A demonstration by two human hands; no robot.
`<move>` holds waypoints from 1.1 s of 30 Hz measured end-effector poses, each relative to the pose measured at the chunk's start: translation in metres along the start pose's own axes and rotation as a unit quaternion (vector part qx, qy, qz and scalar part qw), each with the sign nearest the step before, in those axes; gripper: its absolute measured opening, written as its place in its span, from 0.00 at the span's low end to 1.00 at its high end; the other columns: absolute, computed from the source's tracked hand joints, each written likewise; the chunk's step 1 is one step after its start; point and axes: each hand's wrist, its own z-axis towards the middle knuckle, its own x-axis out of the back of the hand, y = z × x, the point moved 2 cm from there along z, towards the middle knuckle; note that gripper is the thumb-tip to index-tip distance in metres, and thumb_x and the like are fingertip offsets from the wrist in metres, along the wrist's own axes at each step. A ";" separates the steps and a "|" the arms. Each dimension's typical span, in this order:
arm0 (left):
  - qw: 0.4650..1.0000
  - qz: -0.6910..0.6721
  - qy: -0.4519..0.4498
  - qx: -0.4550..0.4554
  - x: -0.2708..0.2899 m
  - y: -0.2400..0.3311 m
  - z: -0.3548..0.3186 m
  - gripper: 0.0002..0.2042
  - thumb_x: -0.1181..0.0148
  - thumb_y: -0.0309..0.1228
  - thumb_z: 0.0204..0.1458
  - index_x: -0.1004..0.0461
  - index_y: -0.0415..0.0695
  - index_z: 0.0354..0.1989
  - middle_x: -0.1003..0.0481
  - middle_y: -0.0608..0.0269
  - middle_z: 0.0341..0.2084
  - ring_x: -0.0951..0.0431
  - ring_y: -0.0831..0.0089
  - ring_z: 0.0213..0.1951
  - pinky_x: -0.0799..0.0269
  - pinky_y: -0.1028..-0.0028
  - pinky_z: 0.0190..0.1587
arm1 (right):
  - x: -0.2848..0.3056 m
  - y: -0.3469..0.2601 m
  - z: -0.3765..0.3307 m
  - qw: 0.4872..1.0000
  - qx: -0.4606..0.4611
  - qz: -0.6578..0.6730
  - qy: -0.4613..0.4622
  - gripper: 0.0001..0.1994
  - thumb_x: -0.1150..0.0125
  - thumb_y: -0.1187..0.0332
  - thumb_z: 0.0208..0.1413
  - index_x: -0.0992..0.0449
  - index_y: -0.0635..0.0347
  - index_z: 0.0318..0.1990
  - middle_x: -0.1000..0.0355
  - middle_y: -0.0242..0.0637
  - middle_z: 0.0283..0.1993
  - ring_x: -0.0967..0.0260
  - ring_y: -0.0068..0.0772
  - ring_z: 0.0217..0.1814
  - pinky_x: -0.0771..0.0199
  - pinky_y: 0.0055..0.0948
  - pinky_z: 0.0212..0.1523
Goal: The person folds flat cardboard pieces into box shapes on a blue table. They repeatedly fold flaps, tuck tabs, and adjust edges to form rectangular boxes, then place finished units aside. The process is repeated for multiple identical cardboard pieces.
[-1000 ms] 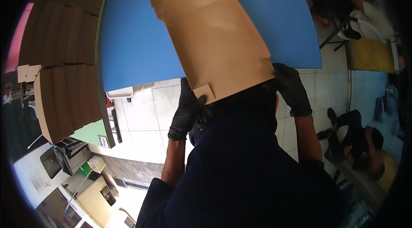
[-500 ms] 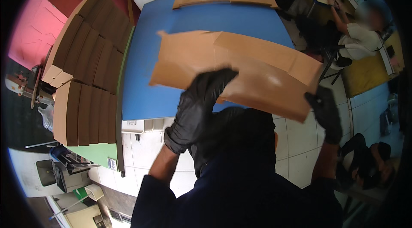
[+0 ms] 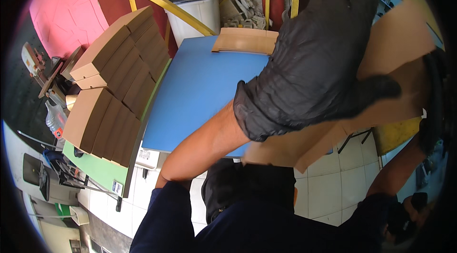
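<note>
My left hand (image 3: 323, 58), in a black glove, is raised close in front of the view with its back showing. Its thumb sticks out to the right, apart from the fingers, across a brown cardboard box blank (image 3: 397, 39). The blank is tilted up off the table and creased, and the hand hides its middle. At the right rim, my right hand (image 3: 431, 105), also gloved in black, grips the blank's right end; it is dark and partly cut off. Beneath lies a blue table (image 3: 204, 81), with more flat cardboard (image 3: 243, 41) on its far edge.
Folded cardboard boxes (image 3: 109, 72) stand stacked in rows on a green table (image 3: 102, 169) at left. Behind are a yellow metal frame (image 3: 173, 8) and a white bin (image 3: 195, 17). White floor tiles (image 3: 328, 193) show below. A plastic bottle (image 3: 54, 117) stands far left.
The cardboard blank has been lifted from above the table toward the right and tilted. Both hands have moved up and right, the left much nearer the view. The view has shifted.
</note>
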 end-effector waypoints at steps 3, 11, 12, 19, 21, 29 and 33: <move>0.995 -0.053 -0.003 0.090 0.002 0.008 -0.012 0.38 0.26 0.38 0.45 0.36 0.30 0.61 0.26 0.46 0.28 0.22 0.44 0.32 0.25 0.54 0.34 | -0.023 -0.004 0.008 0.991 -0.018 0.002 -0.130 0.12 0.30 0.74 0.55 0.18 0.67 0.46 0.18 0.40 0.42 0.22 0.31 0.45 0.23 0.29 0.51; 0.911 -0.186 -0.111 0.351 0.033 -0.051 -0.060 0.18 0.37 0.25 0.60 0.25 0.32 0.58 0.17 0.55 0.41 0.18 0.76 0.40 0.20 0.75 0.40 | -0.101 0.010 -0.026 0.955 -0.030 0.063 -0.288 0.09 0.31 0.72 0.56 0.20 0.65 0.42 0.23 0.32 0.35 0.27 0.22 0.40 0.27 0.25 0.46; 0.908 -0.176 -0.122 0.360 0.035 -0.057 -0.066 0.18 0.33 0.28 0.59 0.23 0.32 0.55 0.16 0.56 0.39 0.19 0.77 0.38 0.21 0.74 0.41 | -0.112 0.012 -0.028 0.945 -0.034 0.061 -0.321 0.08 0.30 0.72 0.56 0.21 0.64 0.41 0.24 0.32 0.33 0.28 0.21 0.38 0.28 0.26 0.44; 0.871 -0.067 -0.096 0.476 0.061 -0.105 -0.099 0.15 0.30 0.28 0.58 0.19 0.33 0.50 0.16 0.63 0.37 0.21 0.80 0.37 0.23 0.74 0.43 | -0.151 0.035 -0.059 0.937 0.006 0.028 -0.349 0.16 0.31 0.66 0.53 0.24 0.61 0.48 0.23 0.41 0.33 0.25 0.37 0.36 0.28 0.36 0.40; 0.859 -0.093 -0.099 0.493 0.078 -0.120 -0.108 0.14 0.30 0.28 0.57 0.19 0.35 0.49 0.17 0.65 0.37 0.20 0.79 0.38 0.23 0.74 0.45 | -0.150 0.046 -0.068 0.926 -0.024 -0.024 -0.377 0.20 0.30 0.71 0.51 0.26 0.60 0.52 0.22 0.40 0.42 0.24 0.40 0.45 0.27 0.37 0.47; 0.827 -0.093 -0.203 0.517 0.108 -0.143 -0.144 0.15 0.28 0.25 0.55 0.18 0.40 0.51 0.16 0.65 0.42 0.20 0.79 0.43 0.23 0.73 0.49 | -0.169 0.066 -0.084 0.928 -0.038 0.111 -0.352 0.19 0.31 0.74 0.49 0.25 0.63 0.50 0.22 0.44 0.45 0.22 0.46 0.49 0.25 0.38 0.48; 0.801 -0.088 -0.203 0.557 0.115 -0.143 -0.144 0.14 0.30 0.23 0.54 0.17 0.40 0.50 0.16 0.64 0.42 0.19 0.78 0.43 0.23 0.74 0.51 | -0.175 0.059 -0.103 0.943 0.099 -0.114 -0.297 0.13 0.33 0.72 0.52 0.23 0.59 0.47 0.22 0.43 0.43 0.22 0.44 0.45 0.22 0.38 0.44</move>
